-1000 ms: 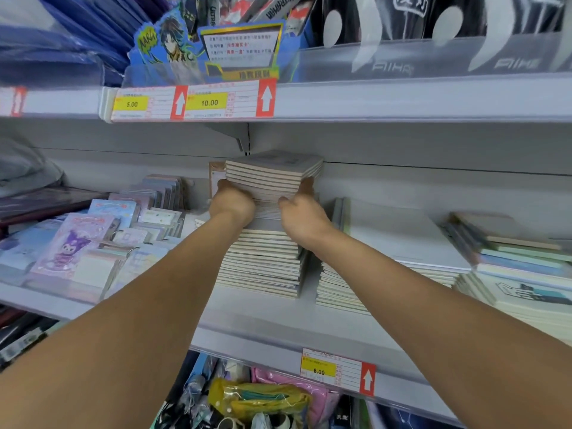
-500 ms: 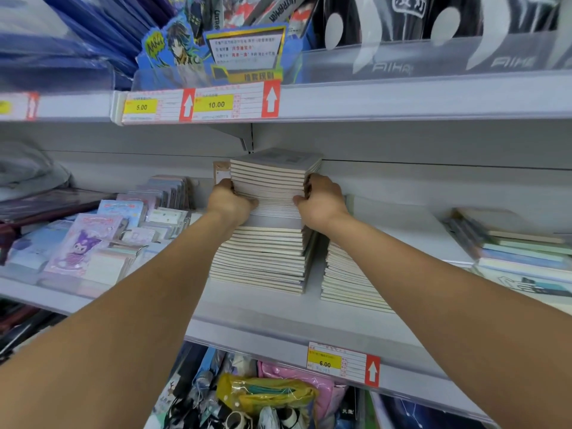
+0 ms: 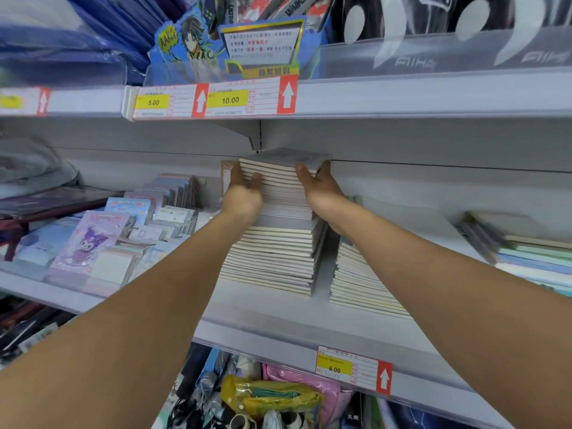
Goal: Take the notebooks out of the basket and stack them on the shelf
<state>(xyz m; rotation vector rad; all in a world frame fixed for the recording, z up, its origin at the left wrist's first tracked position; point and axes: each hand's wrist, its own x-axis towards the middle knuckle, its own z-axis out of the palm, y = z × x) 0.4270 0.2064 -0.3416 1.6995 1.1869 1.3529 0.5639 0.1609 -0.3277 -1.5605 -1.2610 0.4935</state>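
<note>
In the head view, a tall pile of grey-covered notebooks is seen standing on the middle shelf of a stationery display, its upper batch pressed between two hands. The left hand is laid flat against the pile's left edge, and the right hand against its right edge, fingers straight on both, so that the batch is being squared rather than gripped. The placing of this batch is judged nearly complete: the books are already resting on the pile, slightly offset from those beneath. How many notebooks are left cannot be told, as no basket is in view. A lower second pile is shown just to the right, with pastel notebooks at the far right and character notepads to the left. Below the shelf, pouches are glimpsed, while a yellow price tag marked 6.00 is fixed to the shelf lip.
</note>
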